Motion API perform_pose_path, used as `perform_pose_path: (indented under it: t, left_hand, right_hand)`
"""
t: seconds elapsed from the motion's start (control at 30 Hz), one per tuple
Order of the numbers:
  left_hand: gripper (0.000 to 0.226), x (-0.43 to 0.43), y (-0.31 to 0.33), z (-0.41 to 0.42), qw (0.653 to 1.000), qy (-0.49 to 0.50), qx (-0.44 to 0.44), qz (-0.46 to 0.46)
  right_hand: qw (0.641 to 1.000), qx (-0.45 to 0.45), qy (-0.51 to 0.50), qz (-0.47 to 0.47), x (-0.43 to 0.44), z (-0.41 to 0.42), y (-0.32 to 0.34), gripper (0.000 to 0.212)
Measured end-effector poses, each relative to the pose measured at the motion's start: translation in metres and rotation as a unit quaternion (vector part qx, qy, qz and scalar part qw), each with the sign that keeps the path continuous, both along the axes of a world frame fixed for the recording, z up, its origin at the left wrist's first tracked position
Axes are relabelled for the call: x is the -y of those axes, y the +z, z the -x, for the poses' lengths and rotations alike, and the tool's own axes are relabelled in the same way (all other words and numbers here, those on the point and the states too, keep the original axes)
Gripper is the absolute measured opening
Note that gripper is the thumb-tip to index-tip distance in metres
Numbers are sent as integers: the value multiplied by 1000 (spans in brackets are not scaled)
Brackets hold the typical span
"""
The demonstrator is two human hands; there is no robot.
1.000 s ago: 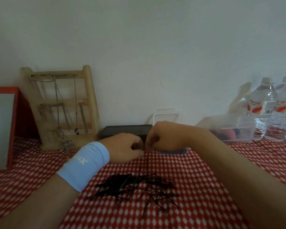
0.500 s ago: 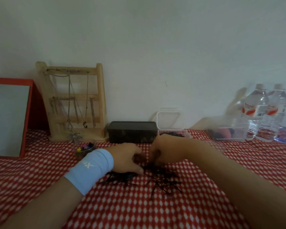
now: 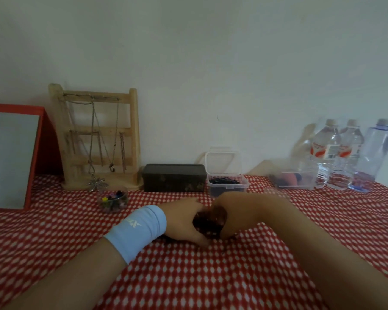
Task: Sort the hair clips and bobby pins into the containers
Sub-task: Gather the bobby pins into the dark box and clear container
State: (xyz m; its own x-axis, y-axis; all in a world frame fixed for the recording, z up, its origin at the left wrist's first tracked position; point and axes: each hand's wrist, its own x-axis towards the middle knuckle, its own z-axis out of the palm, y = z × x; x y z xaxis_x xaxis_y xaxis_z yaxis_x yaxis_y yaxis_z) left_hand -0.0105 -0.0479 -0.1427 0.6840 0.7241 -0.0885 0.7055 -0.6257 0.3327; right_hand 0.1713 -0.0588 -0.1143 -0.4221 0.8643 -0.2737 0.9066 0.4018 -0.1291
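Left hand [image 3: 182,222] and right hand [image 3: 235,211], fingers curled, now cup the bobby pins [image 3: 207,224] that earlier lay spread at 6 o'clock.

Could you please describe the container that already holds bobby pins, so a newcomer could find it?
Along the foot of the white wall, past the wooden jewellery rack, stands a dark oblong box. Immediately to its right sits a small clear container with its lid flipped up. Alone among its neighbours, it holds black bobby pins.
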Motion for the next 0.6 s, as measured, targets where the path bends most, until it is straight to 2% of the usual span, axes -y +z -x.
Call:
perform_pose_path:
  t: [0.1,0.2,0.27,0.33,0.43,0.5,0.6]
  left_hand:
    - [50,-6,1,9,999,-1,29,13]
    - [49,-9,2,15,999,-3,47,5]
    - [41,-8,1,14,997,-4,72,20]
    - [33,-3,0,8,994,3,97,42]
    - [65,2,-2,-2,999,14,46,6]
    - [85,4,-7,-7,999,20,4,-36]
    - [86,3,-12,-11,999,31,9,-43]
  right_hand:
    - [997,-79,-6,-24,-1,-6,-6,39]
    - [985,-168,-15,-36,1,-13,-12,37]
    - [985,-168,-27,-19,5,-19,-10,43]
    - [991,-122,-43,16,8,-26,-4,55]
    - [997,-51,-54,30,8,-29,-2,59]
    - [997,-55,-60,6,6,-25,-8,52]
    - [994,-84,-65,-33,2,-16,-17,43]
